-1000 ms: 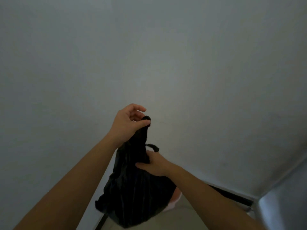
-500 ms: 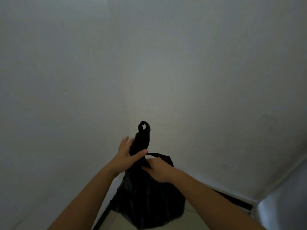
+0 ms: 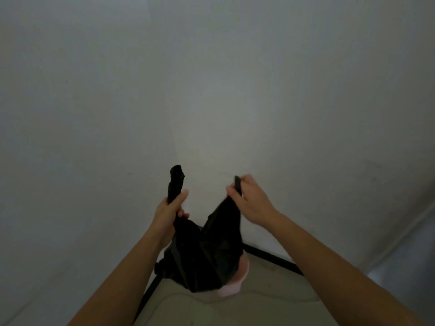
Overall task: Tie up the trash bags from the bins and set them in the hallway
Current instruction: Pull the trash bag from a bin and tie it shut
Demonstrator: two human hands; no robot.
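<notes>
A black plastic trash bag [image 3: 207,257] hangs in front of me in a dim room corner, held up by its two handle strips. My left hand [image 3: 170,210] is closed around the left strip, whose end sticks up above my fist. My right hand [image 3: 249,201] pinches the right strip, pulled out to the right. The two strips spread apart in a V above the bag's body. A pale pink bin [image 3: 235,281] shows just behind and below the bag, mostly hidden by it.
Two plain white walls [image 3: 117,114] meet in the corner straight ahead. A black skirting strip [image 3: 270,256] runs along the base of both walls. The floor [image 3: 235,309] is beige. A grey surface [image 3: 409,274] stands at the right edge.
My hands were close together at the bag's neck. They have moved apart, each pulling one handle strip outward, and the bag's mouth has spread open.
</notes>
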